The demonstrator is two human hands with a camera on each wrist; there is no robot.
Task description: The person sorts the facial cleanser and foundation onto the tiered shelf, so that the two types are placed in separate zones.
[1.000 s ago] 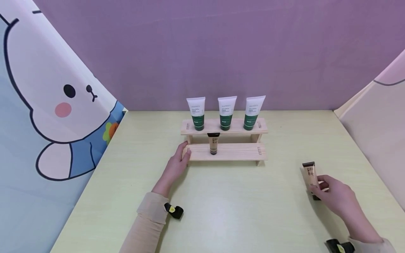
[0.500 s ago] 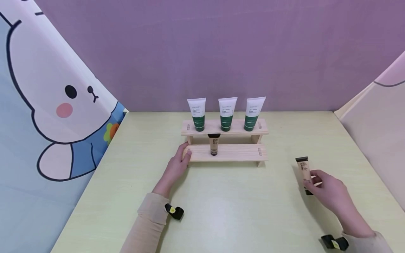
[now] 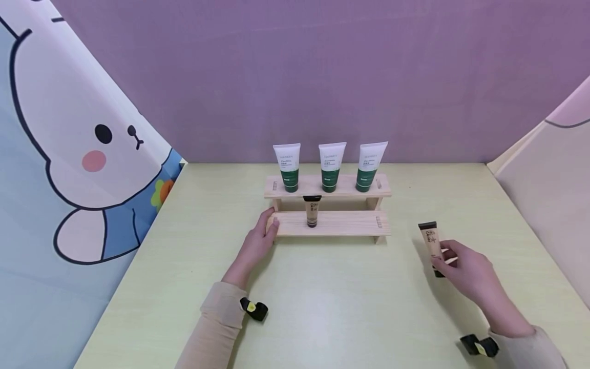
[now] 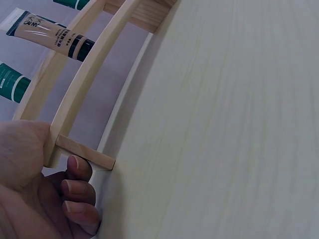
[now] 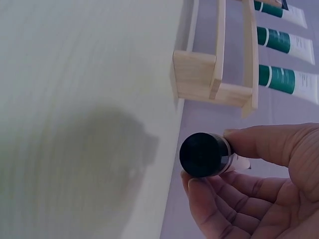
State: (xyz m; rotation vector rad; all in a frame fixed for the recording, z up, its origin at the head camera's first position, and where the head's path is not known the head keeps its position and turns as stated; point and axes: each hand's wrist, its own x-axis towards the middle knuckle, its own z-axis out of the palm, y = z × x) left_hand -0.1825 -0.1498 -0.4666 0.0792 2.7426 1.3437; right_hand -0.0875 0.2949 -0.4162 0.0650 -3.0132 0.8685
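My left hand [image 3: 260, 240] grips the left end of the lower step of a two-step wooden rack [image 3: 350, 224]; the left wrist view shows the thumb above and the fingers [image 4: 77, 188] curled below the board. My right hand [image 3: 469, 266] pinches a beige cosmetic tube [image 3: 431, 243] between thumb and fingers, its black cap down and black-edged end up, right of the rack. In the right wrist view the round black cap [image 5: 202, 154] faces the camera. A matching beige tube [image 3: 312, 211] stands on the lower step, left of its middle.
Along the upper step stand three white-and-green tubes: a left one [image 3: 288, 166], a middle one [image 3: 330, 166] and a right one [image 3: 370, 166]. The pale table [image 3: 322, 307] runs back to a purple backdrop [image 3: 341, 77]. A rabbit-print cloth [image 3: 106, 179] borders the left side.
My right hand has carried the beige tube leftward and farther back over the table, nearer the rack. The left hand has kept its grip on the rack.
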